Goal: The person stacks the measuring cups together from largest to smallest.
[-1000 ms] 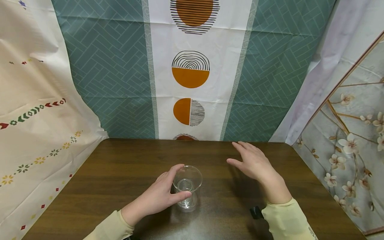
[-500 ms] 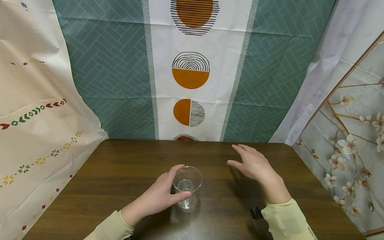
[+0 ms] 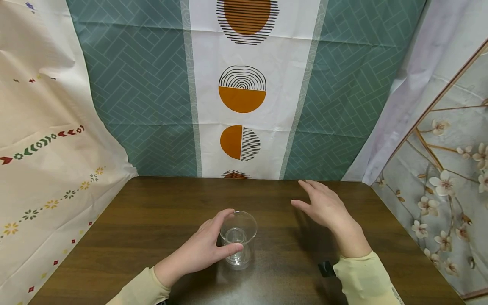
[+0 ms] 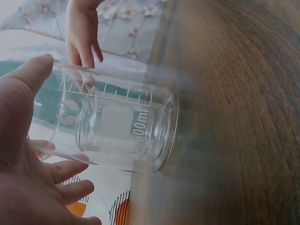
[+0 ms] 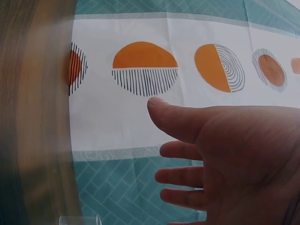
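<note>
A clear glass beaker (image 3: 247, 254) stands upright near the table's middle, with white graduations and "500ml" showing in the left wrist view. Nested in its lower part is a smaller clear glass vessel (image 4: 84, 124). My left hand (image 3: 202, 250) holds the beaker from the left, high on its wall, the thumb on the near side and the index finger at the far rim. Some of its other fingers are hidden in the head view. To the right, my right hand (image 3: 328, 207) hovers over the table with relaxed, spread fingers, touching nothing.
The brown wooden table (image 3: 160, 203) ends at a patterned green and white cloth (image 3: 152, 106) behind. A cream cloth (image 3: 49, 169) hangs at the left, and a floral panel (image 3: 450, 203) stands at the right. A dark strap piece (image 3: 325, 270) sits beside the right cuff.
My right hand has drifted slightly to the right. The left hand and the beaker have stayed in place.
</note>
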Demonstrator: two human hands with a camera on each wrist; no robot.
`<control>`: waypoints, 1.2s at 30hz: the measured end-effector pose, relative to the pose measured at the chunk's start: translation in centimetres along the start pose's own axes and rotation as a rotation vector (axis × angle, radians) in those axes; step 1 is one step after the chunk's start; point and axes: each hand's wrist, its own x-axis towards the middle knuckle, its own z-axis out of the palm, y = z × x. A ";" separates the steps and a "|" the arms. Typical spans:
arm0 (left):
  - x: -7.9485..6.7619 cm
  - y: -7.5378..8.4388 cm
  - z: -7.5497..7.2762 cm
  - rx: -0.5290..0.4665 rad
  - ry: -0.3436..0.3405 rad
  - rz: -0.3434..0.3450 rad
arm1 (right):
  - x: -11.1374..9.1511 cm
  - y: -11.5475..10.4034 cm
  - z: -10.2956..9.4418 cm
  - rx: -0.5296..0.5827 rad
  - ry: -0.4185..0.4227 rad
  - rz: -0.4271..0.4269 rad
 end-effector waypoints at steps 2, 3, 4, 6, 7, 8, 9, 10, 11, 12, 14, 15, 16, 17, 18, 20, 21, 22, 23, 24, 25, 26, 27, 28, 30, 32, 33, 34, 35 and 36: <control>0.0 0.0 0.0 0.001 0.001 0.000 | 0.0 0.2 -0.1 0.000 0.000 0.008; 0.0 0.0 0.0 0.001 0.001 0.001 | 0.0 0.3 -0.1 -0.001 0.000 0.011; 0.0 0.0 0.0 0.002 0.001 0.001 | 0.0 0.5 -0.2 -0.001 0.000 0.012; 0.0 0.0 0.0 0.003 0.001 0.002 | 0.0 0.7 -0.3 -0.002 -0.002 0.017; 0.0 0.0 0.0 0.003 0.001 0.003 | 0.0 0.8 -0.3 -0.001 -0.003 0.020; 0.0 0.0 0.0 0.004 0.001 0.003 | 0.1 0.9 -0.3 -0.001 -0.003 0.024; 0.0 0.0 0.0 0.004 0.001 0.003 | 0.1 1.0 -0.3 0.000 -0.005 0.028; 0.0 0.0 0.0 0.003 0.001 0.003 | 0.1 1.2 -0.3 0.001 -0.007 0.033; 0.0 0.0 0.0 0.003 0.001 0.003 | 0.2 1.4 -0.3 0.001 -0.009 0.038; 0.0 0.0 0.0 0.002 0.001 0.002 | 0.2 1.5 -0.4 0.001 -0.012 0.042; 0.0 0.0 0.0 0.001 -0.001 0.001 | 0.2 1.9 -0.4 -0.001 -0.018 0.052; 0.0 0.0 0.0 0.001 -0.002 0.000 | 0.1 2.1 -0.5 -0.002 -0.021 0.058; 0.0 -0.1 0.0 0.002 -0.002 0.000 | 0.1 2.2 -0.6 -0.003 -0.023 0.064; 0.0 -0.1 0.0 0.003 -0.002 0.001 | 0.1 2.4 -0.7 -0.005 -0.026 0.071; 0.0 -0.1 0.0 0.004 -0.001 0.002 | 0.1 2.6 -0.8 -0.005 -0.029 0.077; 0.0 -0.1 0.0 0.006 0.000 0.003 | 0.1 2.8 -1.0 0.000 -0.039 0.094; 0.0 -0.1 0.0 0.008 0.001 0.003 | 0.1 2.9 -1.1 0.002 -0.044 0.100; 0.0 -0.1 0.0 0.008 0.002 0.004 | 0.0 3.1 -1.2 0.006 -0.049 0.108; 0.0 -0.1 0.0 0.009 0.002 0.005 | 0.0 3.2 -1.2 0.007 -0.053 0.113; 0.0 -0.1 0.0 0.009 0.002 0.004 | 0.0 3.3 -1.3 0.010 -0.055 0.118; 0.0 -0.1 0.0 0.009 0.001 0.003 | -0.1 3.4 -1.4 0.010 -0.058 0.125; 0.0 -0.1 0.0 0.009 -0.001 0.002 | -0.1 3.6 -1.5 0.009 -0.058 0.129; 0.0 -0.1 0.0 0.009 -0.002 0.001 | -0.2 3.7 -1.6 0.007 -0.058 0.133; 0.0 -0.1 0.0 0.007 -0.004 -0.001 | -0.2 3.9 -1.7 0.006 -0.057 0.136; 0.0 -0.1 0.0 0.005 -0.008 -0.004 | -0.3 4.1 -1.8 0.000 -0.058 0.141; 0.0 0.0 -0.1 0.003 -0.011 -0.006 | -0.3 4.4 -1.8 -0.005 -0.063 0.144; 0.0 0.0 -0.1 0.003 -0.011 -0.007 | -0.2 4.5 -1.8 -0.007 -0.067 0.146; 0.0 0.0 -0.1 0.004 -0.010 -0.007 | -0.2 4.6 -1.8 -0.008 -0.072 0.149; 0.0 0.0 -0.1 0.005 -0.010 -0.008 | -0.2 4.7 -1.8 -0.010 -0.079 0.152; 0.0 0.0 0.0 0.006 -0.010 -0.009 | -0.2 4.8 -1.9 -0.011 -0.084 0.155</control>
